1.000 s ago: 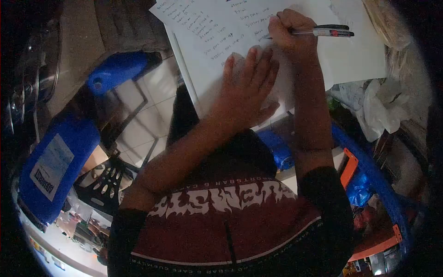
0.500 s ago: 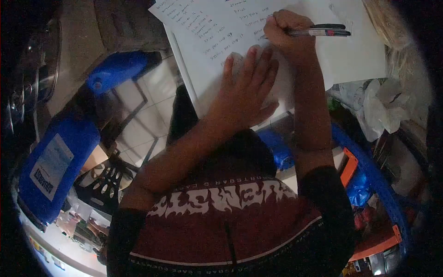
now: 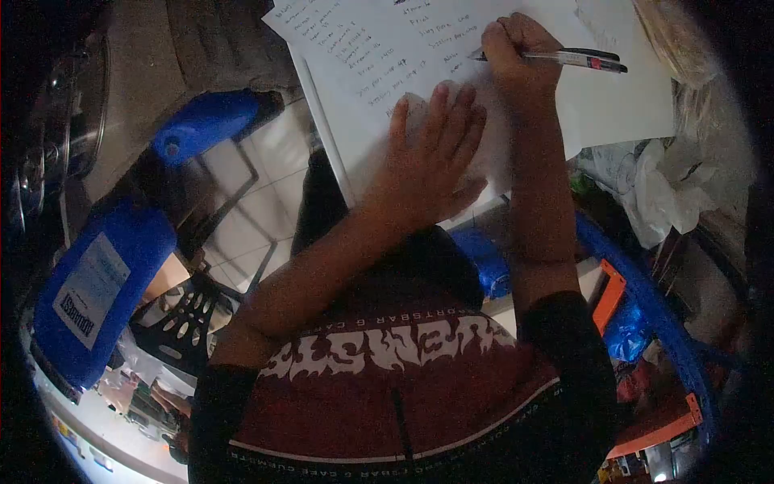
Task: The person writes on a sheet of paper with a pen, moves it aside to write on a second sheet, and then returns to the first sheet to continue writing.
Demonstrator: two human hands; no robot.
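A white sheet of paper (image 3: 355, 149) with handwritten lists in dark ink lies at the top of the view. Flat on its lower part rests my left hand (image 3: 431, 157), fingers spread over the page. Higher and to the right, my right hand (image 3: 524, 56) is closed around a pen (image 3: 584, 60), its tip at the writing and its back end sticking out to the right. A dark second pen or cap shows alongside the barrel. More pale paper (image 3: 621, 105) lies under and beside my right wrist.
Crumpled clear plastic bags (image 3: 673, 189) lie to the right. A blue rim (image 3: 645, 282) and an orange bar (image 3: 610, 294) stand below them. On the left are a blue container with a label (image 3: 105, 290), another blue container (image 3: 205, 125) and a black perforated crate (image 3: 181, 323).
My right hand has shifted slightly right with the pen, and a little more writing shows beside its tip. My left hand stays in place on the paper.
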